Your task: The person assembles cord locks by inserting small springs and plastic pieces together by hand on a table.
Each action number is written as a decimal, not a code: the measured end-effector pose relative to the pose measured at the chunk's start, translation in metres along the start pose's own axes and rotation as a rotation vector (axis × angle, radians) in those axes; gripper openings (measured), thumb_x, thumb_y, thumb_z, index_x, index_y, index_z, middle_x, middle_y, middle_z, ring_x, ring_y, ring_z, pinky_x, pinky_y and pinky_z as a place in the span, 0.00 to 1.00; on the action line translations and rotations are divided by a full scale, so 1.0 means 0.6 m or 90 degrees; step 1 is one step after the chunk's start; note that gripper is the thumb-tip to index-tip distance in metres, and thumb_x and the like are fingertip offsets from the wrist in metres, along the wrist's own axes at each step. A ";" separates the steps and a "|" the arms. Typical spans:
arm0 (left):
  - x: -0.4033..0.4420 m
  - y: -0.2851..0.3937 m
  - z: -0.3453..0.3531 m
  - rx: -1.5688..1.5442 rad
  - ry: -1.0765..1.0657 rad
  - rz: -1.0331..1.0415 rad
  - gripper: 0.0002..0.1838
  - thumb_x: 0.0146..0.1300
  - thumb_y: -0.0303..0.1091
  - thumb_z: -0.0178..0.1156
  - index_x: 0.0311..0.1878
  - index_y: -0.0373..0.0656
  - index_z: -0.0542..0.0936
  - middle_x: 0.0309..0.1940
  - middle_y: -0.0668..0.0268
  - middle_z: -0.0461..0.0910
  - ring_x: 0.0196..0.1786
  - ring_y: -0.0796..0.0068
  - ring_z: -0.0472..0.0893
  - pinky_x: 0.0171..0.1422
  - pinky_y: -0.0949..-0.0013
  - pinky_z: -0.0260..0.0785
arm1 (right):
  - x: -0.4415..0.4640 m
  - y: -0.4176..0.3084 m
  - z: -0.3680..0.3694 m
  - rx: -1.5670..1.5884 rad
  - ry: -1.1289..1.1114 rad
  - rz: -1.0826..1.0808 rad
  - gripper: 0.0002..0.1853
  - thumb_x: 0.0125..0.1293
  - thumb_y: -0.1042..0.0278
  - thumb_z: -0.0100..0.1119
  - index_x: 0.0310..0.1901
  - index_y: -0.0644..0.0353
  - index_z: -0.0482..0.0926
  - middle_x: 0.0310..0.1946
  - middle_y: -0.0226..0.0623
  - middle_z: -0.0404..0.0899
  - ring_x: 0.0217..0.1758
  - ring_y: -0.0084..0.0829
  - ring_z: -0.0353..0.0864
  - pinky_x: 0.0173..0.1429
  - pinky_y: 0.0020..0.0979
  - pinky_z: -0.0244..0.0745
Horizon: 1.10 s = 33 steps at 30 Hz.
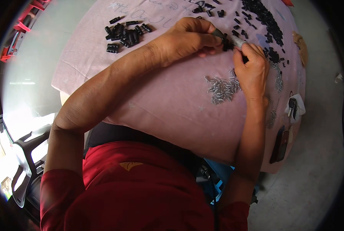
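Note:
My left hand (191, 40) pinches a small black plastic piece (218, 34) between thumb and fingers, above the cloth-covered table. Close by on its right, my right hand (253, 65) has its thumb and forefinger pressed together at a pale silvery bit (238, 41), blurred and too small to name. Other black parts (226, 43) lie right between the two hands, partly hidden by the fingers. Just below the right hand is a heap of small metal coil springs (222, 91). Left of my left forearm lies a cluster of ribbed black pieces (123, 35).
A pink cloth (160, 111) with handwriting covers the table. Many loose black parts (264, 19) spread along the far right. More springs (278, 81) lie near the right edge, with keys (293, 107) on white paper and a phone (280, 145). A chair (25, 165) stands at left.

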<state>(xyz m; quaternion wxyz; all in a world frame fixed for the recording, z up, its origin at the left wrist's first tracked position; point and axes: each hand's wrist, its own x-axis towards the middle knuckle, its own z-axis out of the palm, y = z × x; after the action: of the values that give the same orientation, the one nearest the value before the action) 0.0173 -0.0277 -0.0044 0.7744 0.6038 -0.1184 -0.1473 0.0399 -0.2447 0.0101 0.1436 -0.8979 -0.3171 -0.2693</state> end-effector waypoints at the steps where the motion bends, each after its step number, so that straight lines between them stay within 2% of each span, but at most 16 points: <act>1: -0.001 0.001 0.002 0.013 0.000 0.005 0.08 0.66 0.36 0.62 0.41 0.43 0.79 0.39 0.69 0.83 0.40 0.81 0.81 0.44 0.75 0.71 | 0.002 -0.003 -0.002 0.021 -0.001 0.014 0.05 0.54 0.76 0.64 0.31 0.62 0.78 0.28 0.40 0.79 0.37 0.44 0.78 0.41 0.41 0.73; 4: 0.000 0.002 0.000 -0.030 0.028 -0.016 0.06 0.66 0.35 0.62 0.41 0.44 0.78 0.40 0.69 0.83 0.41 0.81 0.81 0.44 0.75 0.71 | 0.004 -0.008 -0.009 0.063 -0.025 0.049 0.08 0.53 0.73 0.67 0.34 0.63 0.79 0.32 0.41 0.81 0.39 0.45 0.78 0.44 0.41 0.73; 10: 0.003 0.001 -0.010 -0.078 0.027 -0.018 0.04 0.68 0.33 0.60 0.40 0.43 0.78 0.42 0.66 0.83 0.41 0.80 0.81 0.44 0.77 0.71 | 0.000 0.005 -0.004 0.042 -0.029 0.031 0.06 0.54 0.75 0.66 0.34 0.64 0.81 0.31 0.40 0.82 0.35 0.42 0.80 0.42 0.38 0.75; 13: 0.004 -0.002 -0.010 -0.077 0.024 -0.021 0.04 0.68 0.33 0.60 0.40 0.43 0.78 0.42 0.66 0.83 0.40 0.80 0.81 0.44 0.77 0.71 | -0.012 0.011 -0.004 0.159 -0.023 0.177 0.05 0.55 0.75 0.65 0.33 0.65 0.81 0.30 0.40 0.83 0.31 0.39 0.82 0.39 0.34 0.76; 16: 0.003 -0.001 -0.010 -0.073 0.016 -0.012 0.04 0.68 0.32 0.60 0.41 0.43 0.77 0.42 0.66 0.83 0.40 0.80 0.81 0.44 0.76 0.71 | -0.017 0.014 -0.009 0.209 -0.034 0.248 0.05 0.55 0.76 0.65 0.33 0.66 0.81 0.30 0.41 0.84 0.29 0.37 0.84 0.37 0.31 0.76; 19: 0.002 -0.001 -0.007 -0.081 0.022 -0.004 0.05 0.67 0.32 0.61 0.41 0.41 0.79 0.40 0.66 0.84 0.39 0.80 0.81 0.43 0.77 0.72 | -0.007 0.000 -0.005 0.222 -0.022 0.242 0.06 0.54 0.74 0.66 0.34 0.65 0.82 0.29 0.39 0.84 0.30 0.39 0.83 0.39 0.33 0.76; 22: 0.003 -0.004 -0.007 -0.097 0.027 0.007 0.08 0.65 0.33 0.63 0.41 0.37 0.81 0.36 0.65 0.84 0.36 0.81 0.81 0.41 0.77 0.73 | 0.000 0.004 -0.004 0.042 -0.030 0.075 0.08 0.54 0.72 0.66 0.35 0.64 0.82 0.29 0.39 0.84 0.30 0.40 0.82 0.40 0.35 0.76; 28: 0.002 -0.003 -0.010 -0.062 0.006 -0.001 0.07 0.67 0.33 0.61 0.42 0.40 0.80 0.40 0.65 0.84 0.39 0.81 0.81 0.43 0.77 0.72 | -0.005 0.005 -0.004 0.071 -0.040 0.145 0.08 0.54 0.71 0.66 0.35 0.63 0.82 0.29 0.40 0.83 0.30 0.40 0.81 0.40 0.36 0.75; 31: 0.002 -0.003 -0.012 -0.050 -0.020 -0.006 0.04 0.69 0.33 0.59 0.42 0.44 0.77 0.46 0.64 0.84 0.43 0.81 0.81 0.45 0.77 0.70 | -0.011 0.008 -0.005 0.161 -0.040 0.207 0.07 0.57 0.73 0.65 0.37 0.64 0.83 0.31 0.39 0.85 0.28 0.31 0.82 0.37 0.30 0.75; 33: 0.001 -0.004 -0.010 -0.045 -0.030 0.000 0.05 0.69 0.34 0.59 0.43 0.44 0.78 0.46 0.65 0.84 0.43 0.82 0.81 0.44 0.78 0.70 | -0.012 0.004 -0.011 0.358 -0.008 0.248 0.06 0.59 0.76 0.64 0.39 0.65 0.83 0.33 0.37 0.86 0.27 0.23 0.80 0.35 0.26 0.74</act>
<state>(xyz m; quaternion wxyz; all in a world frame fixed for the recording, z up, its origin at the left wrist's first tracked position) 0.0199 -0.0232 -0.0079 0.7922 0.5725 -0.1313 -0.1657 0.0342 -0.2526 0.0111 0.4319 -0.8687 -0.2025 -0.1334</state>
